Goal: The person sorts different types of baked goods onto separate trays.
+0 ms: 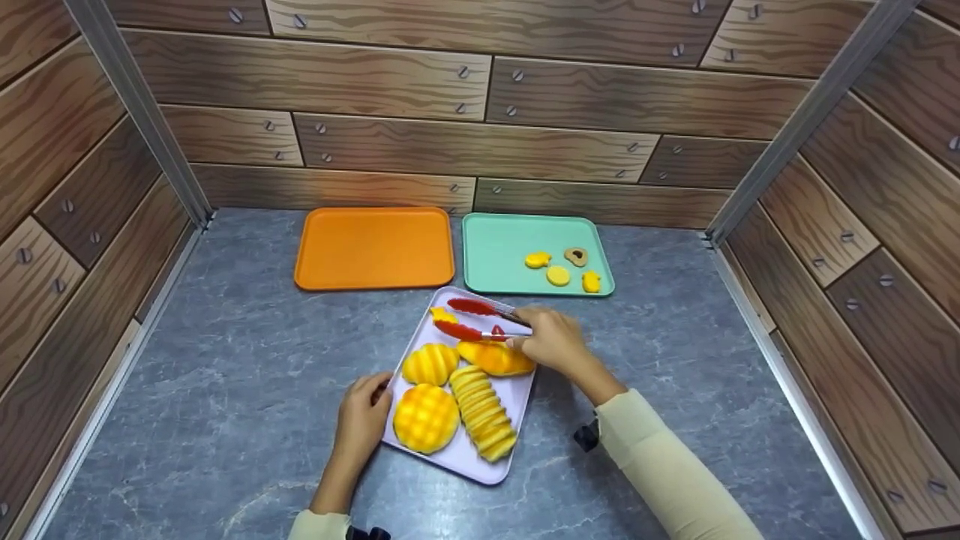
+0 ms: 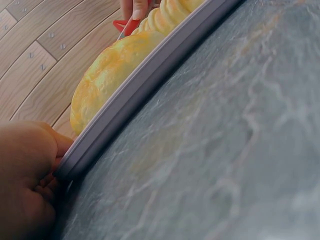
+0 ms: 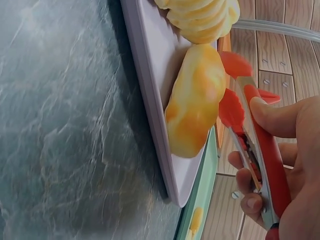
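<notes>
My right hand grips red-tipped tongs, whose two tips are spread apart over the far end of a lilac tray. Close by those tips lies a small yellow piece on the tray. My left hand holds the tray's left edge, fingers curled at the rim in the left wrist view. On the tray sit a round checked bun, a ridged bread roll, a long spiral bread and a smooth golden bread, partly behind the tongs and right hand.
Behind the lilac tray, an orange tray stands at the back left. Beside it a mint green tray carries several small pieces, among them a round yellow one and a brown one. Wood-patterned walls enclose the grey marbled surface.
</notes>
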